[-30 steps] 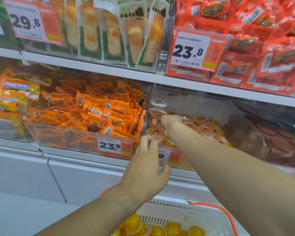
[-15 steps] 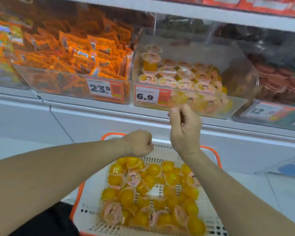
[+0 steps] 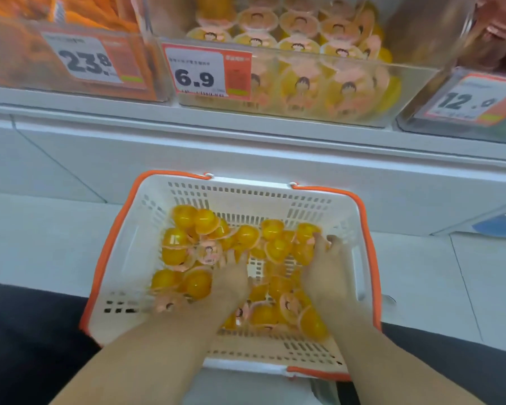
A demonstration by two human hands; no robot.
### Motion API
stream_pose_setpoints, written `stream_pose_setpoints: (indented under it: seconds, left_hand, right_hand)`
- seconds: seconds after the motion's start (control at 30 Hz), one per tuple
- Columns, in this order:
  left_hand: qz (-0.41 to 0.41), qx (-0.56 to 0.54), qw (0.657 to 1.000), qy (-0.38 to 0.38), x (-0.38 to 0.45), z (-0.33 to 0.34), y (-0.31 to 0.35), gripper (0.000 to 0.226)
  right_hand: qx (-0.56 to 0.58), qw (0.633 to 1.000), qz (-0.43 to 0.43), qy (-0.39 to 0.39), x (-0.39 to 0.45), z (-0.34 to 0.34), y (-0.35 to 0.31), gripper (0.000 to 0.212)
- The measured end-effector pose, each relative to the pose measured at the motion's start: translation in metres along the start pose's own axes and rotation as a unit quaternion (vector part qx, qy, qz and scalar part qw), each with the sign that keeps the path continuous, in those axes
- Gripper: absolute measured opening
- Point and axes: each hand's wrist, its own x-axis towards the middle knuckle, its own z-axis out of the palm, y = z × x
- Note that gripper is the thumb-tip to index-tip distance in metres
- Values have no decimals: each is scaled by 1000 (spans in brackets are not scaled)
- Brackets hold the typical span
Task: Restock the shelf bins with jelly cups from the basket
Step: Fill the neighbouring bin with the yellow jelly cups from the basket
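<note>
The left hand point(image 3: 231, 276) and the right hand point(image 3: 324, 270) both reach down into a white basket point(image 3: 135, 247) with orange trim, palms down on a loose heap of yellow jelly cups point(image 3: 278, 249). Motion blur hides the fingertips, so I cannot tell whether either hand has closed on a cup or merely rests spread over the pile. Above and behind the basket, on the shelf, a clear bin point(image 3: 304, 92) tagged 6.9 already holds many of the same cups, some stacked close behind its front wall.

Likely troubles from here: the cups look smooth and rounded, so a large handful could slip free on the way up and fall to the floor. Cups dropped onto the crowded front of the bin may roll over its low edge. A bin point(image 3: 465, 106) tagged 12 sits just beside it, so a careless reach could misplace stock.
</note>
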Motion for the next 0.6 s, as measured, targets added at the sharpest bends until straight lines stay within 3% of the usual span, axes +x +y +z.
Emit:
stream_pose_setpoints:
  seconds: [0.17,0.33,0.47,0.53,0.6]
  left_hand:
    - [-13,3,1000,25,22,8,-1,66]
    - [-8,17,996,82,31,13,-7,61]
    - [-4,45,995,86,29,13,-9,60]
    - [4,-1,996,91,27,10,-14,60]
    - [1,-145,984,102,24,2,-19,60]
  right_hand:
    - [-34,998,20,-49,18,16,10,77]
    - [-76,997,-5,15,26,15,10,44]
    - [-129,991,-29,-27,28,12,4,38]
    - [-99,994,-17,-50,26,5,-3,37]
    - [17,997,28,-69,28,1,-7,31]
